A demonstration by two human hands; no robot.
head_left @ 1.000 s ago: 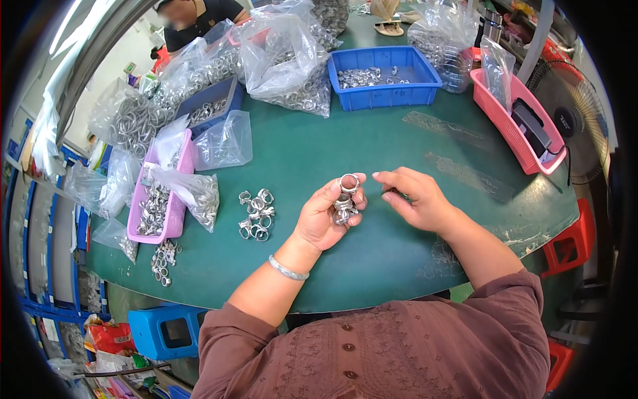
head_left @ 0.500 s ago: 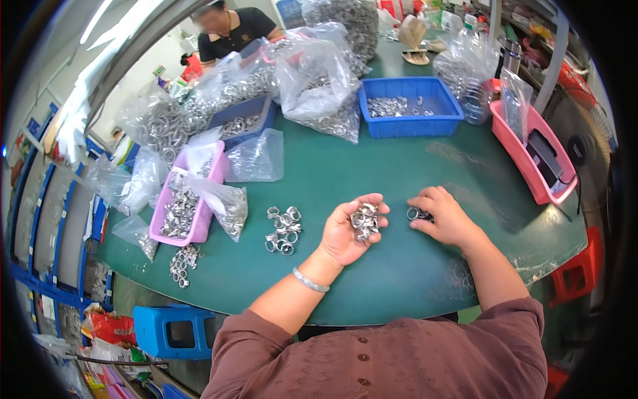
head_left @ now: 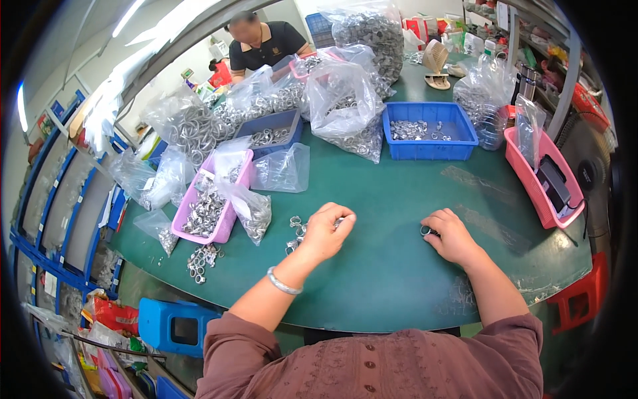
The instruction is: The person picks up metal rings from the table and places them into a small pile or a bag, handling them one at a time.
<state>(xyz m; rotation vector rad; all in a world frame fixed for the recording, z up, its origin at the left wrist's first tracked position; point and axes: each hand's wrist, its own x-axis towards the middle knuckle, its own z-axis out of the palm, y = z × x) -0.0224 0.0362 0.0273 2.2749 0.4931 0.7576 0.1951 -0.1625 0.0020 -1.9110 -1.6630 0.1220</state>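
My left hand is turned palm down and closed, with a bit of silvery metal hose clamps showing at its fingertips. Most of that handful is hidden by the fingers. Beside its wrist, a loose pile of hose clamps lies on the green table, partly covered by the hand. Farther right, my right hand rests low over the table, thumb and fingers curled round a ring-shaped hose clamp. Whether more clamps sit under that palm I cannot tell.
A pink basket of clamps stands at left, with loose clamps before it. Clear bags and a blue bin stand farther back. A pink basket holds a dark device at right. Across the table sits a person.
My left hand has turned from palm up to palm down, closed over its clamps and shifted left toward the loose pile. The right hand stays near its place. The whole view has shifted slightly.
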